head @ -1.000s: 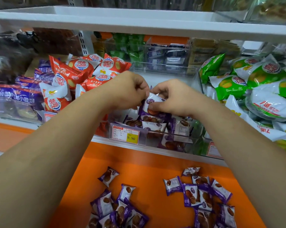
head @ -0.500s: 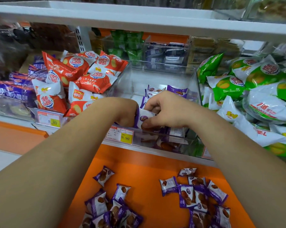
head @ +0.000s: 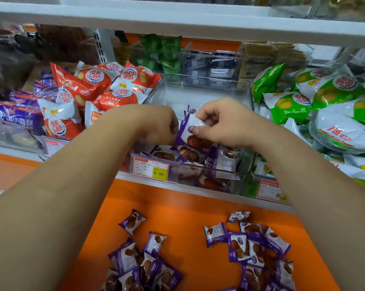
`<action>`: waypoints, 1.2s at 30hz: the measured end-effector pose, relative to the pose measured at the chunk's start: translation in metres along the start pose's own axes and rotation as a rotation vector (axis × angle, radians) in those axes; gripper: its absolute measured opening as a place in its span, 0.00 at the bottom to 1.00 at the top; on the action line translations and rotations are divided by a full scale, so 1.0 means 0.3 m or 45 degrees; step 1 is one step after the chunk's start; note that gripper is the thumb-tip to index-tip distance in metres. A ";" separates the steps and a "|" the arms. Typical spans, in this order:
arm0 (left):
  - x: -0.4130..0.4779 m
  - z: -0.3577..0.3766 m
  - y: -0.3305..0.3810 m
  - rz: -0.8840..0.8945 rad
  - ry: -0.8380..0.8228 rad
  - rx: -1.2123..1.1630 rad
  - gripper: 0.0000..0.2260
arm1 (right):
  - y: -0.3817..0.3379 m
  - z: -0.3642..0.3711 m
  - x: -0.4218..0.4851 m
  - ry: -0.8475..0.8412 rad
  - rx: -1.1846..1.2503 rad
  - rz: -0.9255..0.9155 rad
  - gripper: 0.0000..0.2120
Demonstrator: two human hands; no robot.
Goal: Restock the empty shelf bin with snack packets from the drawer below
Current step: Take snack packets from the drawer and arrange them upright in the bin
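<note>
R: Shop shelving, white shelf (head: 177,24) overhead, orange drawer (head: 198,206) open below. Where's the packet?

T: Held snack packet (head: 190,127), purple and white, is over the front half of the clear shelf bin (head: 198,89). It's tilted, just above the binned packets (head: 185,154).

R: Grip?

T: Right hand (head: 223,122) pinches its upper right part, thumb on the face, fingers curled over the top. Left hand (head: 156,124) is curled and pinching the left edge. Its fingertips are mostly hidden behind the knuckles.

R: Anything in the way?

T: Both forearms cross above the drawer, and the left one covers the bin's front-left corner. Price tag (head: 151,169) reading 9.90 is on the bin front. Red-orange packets (head: 106,85) are heaped against the bin's left wall, green packets (head: 293,101) heaped beyond the right wall.

R: Drawer contents?

T: Same purple packets, loose, in two groups: left cluster (head: 135,259) and right cluster (head: 250,244), apart, with orange floor between.
</note>
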State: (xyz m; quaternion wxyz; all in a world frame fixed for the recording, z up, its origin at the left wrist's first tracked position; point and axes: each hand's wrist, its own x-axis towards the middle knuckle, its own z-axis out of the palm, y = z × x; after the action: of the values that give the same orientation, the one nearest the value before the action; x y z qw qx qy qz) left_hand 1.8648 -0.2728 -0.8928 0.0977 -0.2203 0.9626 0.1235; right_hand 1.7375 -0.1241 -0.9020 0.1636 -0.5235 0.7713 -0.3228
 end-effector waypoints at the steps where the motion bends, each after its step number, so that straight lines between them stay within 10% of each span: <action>1: -0.014 -0.014 0.003 0.022 -0.055 -0.041 0.08 | -0.001 -0.007 0.001 0.008 0.023 0.001 0.07; 26: 0.048 0.100 -0.030 -0.049 0.022 -0.282 0.09 | -0.036 0.048 -0.021 -0.211 -0.208 -0.029 0.10; 36: 0.062 0.142 -0.025 0.056 0.126 -0.327 0.09 | 0.001 -0.009 -0.005 0.153 -0.032 -0.011 0.07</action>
State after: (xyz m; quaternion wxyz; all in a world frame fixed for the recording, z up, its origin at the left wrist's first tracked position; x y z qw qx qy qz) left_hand 1.8574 -0.2748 -0.9393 0.0182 -0.2155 0.9472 0.2367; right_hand 1.7362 -0.1217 -0.9003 0.1090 -0.5086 0.7815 -0.3446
